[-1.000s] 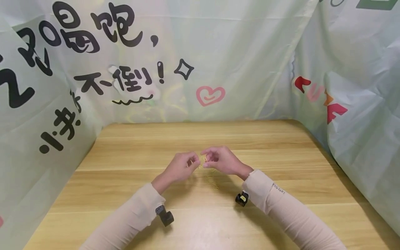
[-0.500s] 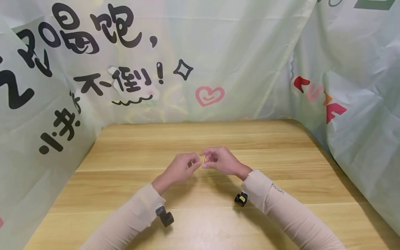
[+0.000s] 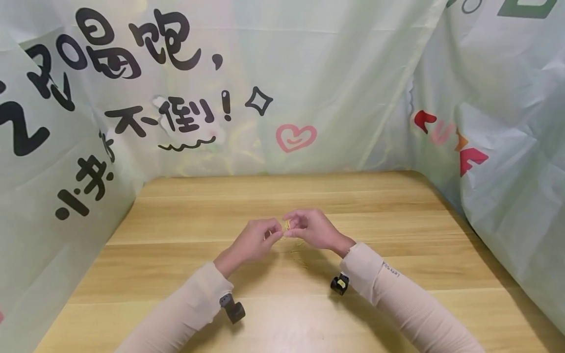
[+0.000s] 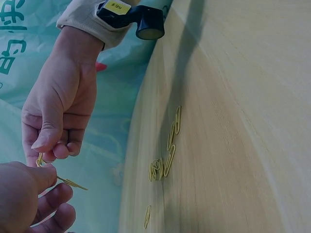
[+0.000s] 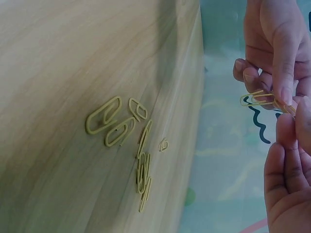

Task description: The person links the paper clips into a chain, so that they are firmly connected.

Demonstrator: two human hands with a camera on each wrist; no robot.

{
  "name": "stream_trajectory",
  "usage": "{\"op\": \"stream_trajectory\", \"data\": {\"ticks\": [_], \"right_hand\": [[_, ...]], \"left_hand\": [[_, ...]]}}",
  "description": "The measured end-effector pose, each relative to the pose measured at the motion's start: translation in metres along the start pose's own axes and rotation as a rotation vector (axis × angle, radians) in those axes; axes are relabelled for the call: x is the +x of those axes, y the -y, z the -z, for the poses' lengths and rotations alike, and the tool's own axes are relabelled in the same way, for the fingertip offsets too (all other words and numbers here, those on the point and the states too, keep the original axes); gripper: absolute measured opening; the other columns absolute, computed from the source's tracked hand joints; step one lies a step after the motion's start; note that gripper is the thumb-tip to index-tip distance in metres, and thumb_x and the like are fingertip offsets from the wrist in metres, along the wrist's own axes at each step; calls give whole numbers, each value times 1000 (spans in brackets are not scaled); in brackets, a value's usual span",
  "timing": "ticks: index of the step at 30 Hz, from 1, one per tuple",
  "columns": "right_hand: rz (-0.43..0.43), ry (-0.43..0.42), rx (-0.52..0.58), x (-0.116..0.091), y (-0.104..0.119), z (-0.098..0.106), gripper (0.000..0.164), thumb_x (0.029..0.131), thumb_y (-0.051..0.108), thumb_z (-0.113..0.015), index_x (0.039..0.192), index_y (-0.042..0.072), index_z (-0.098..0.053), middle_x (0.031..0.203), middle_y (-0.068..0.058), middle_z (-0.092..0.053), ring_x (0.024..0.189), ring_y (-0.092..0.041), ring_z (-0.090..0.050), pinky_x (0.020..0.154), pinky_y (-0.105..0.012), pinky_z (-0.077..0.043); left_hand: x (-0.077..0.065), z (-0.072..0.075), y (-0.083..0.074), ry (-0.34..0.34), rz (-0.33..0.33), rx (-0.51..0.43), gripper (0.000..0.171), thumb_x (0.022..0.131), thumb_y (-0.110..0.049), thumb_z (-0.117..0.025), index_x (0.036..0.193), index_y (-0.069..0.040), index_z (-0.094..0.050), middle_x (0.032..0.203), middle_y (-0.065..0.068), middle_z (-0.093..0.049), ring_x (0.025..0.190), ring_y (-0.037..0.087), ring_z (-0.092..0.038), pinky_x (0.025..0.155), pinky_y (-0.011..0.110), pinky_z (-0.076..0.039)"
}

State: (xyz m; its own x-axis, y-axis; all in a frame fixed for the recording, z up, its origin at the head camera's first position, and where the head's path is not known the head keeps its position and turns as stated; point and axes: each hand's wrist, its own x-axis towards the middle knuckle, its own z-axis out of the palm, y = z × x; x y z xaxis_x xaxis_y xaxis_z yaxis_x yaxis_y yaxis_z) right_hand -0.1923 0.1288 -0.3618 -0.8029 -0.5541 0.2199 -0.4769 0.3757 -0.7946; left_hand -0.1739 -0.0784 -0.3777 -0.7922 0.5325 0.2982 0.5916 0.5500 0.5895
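Above the table both hands meet, fingertips almost touching. My left hand (image 3: 256, 239) pinches a yellow wire paper clip (image 4: 72, 183) between thumb and fingers, and its end sticks out past them. Facing it, my right hand (image 3: 317, 229) holds another yellow paper clip (image 4: 40, 159) by thumb and forefinger. The two clips come together right at the fingertips, where the thumbs partly hide them. In the right wrist view, looped clip ends (image 5: 257, 98) show beside the left thumb.
Several loose yellow paper clips (image 5: 143, 170) lie on the wooden table (image 3: 185, 274) below the hands, some heaped together and one (image 4: 147, 217) apart. Printed cloth (image 3: 353, 88) hangs behind the table and along both sides. Each wrist carries a small black camera (image 3: 232, 309).
The gap between the two hands' fingertips has narrowed slightly as the right hand came a little to the left. Both hands keep their pinch; the head view has tilted a touch.
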Motion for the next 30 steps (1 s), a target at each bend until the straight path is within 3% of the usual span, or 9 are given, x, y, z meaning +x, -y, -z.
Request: {"op": "stream_trajectory", "data": {"ticks": [13,20,25,30], "right_hand": [[-14,-72,-30,4,4,4,18,89,4,-68,106,-1,-66,85,-2,-66,82,-16,-67,79,-29,-55],[5,-94,-45,6,6,4,4,92,4,-65,95,2,-65,80,-1,-65,71,-14,-64,68,-30,-55],[24,-101,-106,6,6,3,5,92,8,-65,93,3,-66,78,2,-64,67,-12,-59,63,-29,-52],[29,-78,-133,6,8,1,4,92,9,-66,90,7,-67,77,3,-63,65,-12,-56,60,-28,-50]], "left_hand": [[1,1,-2,-30,-22,9,5,94,-11,-63,90,-10,-65,82,-2,-66,67,8,-55,61,22,-49],[1,2,-1,-28,-14,0,5,93,-10,-64,89,-9,-66,79,-2,-65,61,8,-52,56,22,-47],[0,1,-1,-8,29,-3,5,93,-12,-64,90,-10,-66,80,-3,-65,58,8,-50,52,22,-45],[-2,0,-4,-2,83,-22,6,95,-16,-62,94,-11,-65,85,-4,-65,65,8,-54,60,24,-49]]}}
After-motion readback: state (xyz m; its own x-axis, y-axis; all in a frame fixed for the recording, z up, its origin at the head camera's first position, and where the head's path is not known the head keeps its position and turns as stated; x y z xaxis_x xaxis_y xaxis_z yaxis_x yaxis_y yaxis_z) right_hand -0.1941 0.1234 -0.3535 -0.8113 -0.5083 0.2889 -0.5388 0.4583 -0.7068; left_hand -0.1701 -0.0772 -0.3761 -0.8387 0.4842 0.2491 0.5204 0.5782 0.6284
